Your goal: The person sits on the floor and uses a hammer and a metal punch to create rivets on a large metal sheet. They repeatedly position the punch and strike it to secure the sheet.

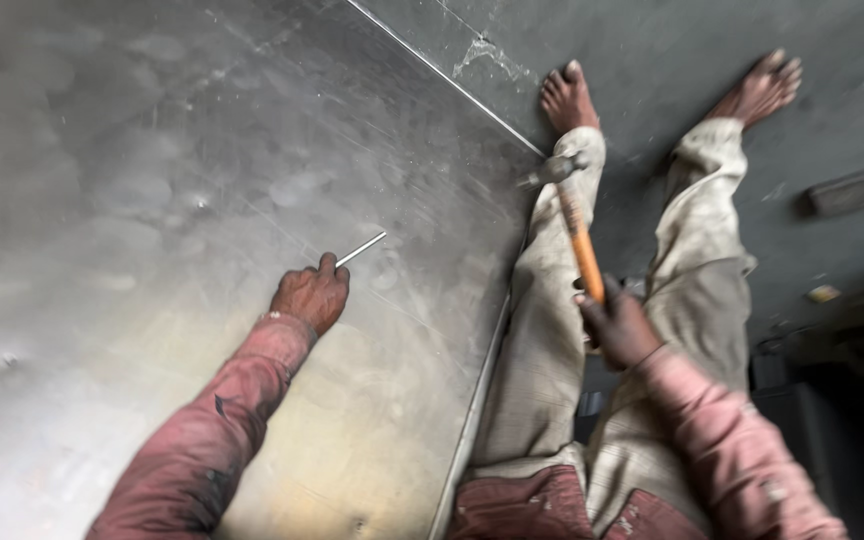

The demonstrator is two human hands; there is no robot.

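My left hand [310, 296] is closed around a thin metal rod [361, 250], a punch or nail, whose tip rests on a large grey metal sheet [152, 200]. My right hand [617, 322] grips the orange wooden handle of a hammer [580, 240]. The hammer's steel head [555, 168] hangs over my left leg, right of the sheet's edge. Both arms wear dusty pink sleeves. I sit on the floor with my legs stretched out in pale trousers and my bare feet [567, 97] pointing away.
The metal sheet fills the left side and carries small dents and scuff marks; its raised edge [477, 400] runs beside my left leg. Dark concrete floor [672, 60] lies beyond. A dark flat bar [857, 187] lies at the right, with dark objects in the lower right corner.
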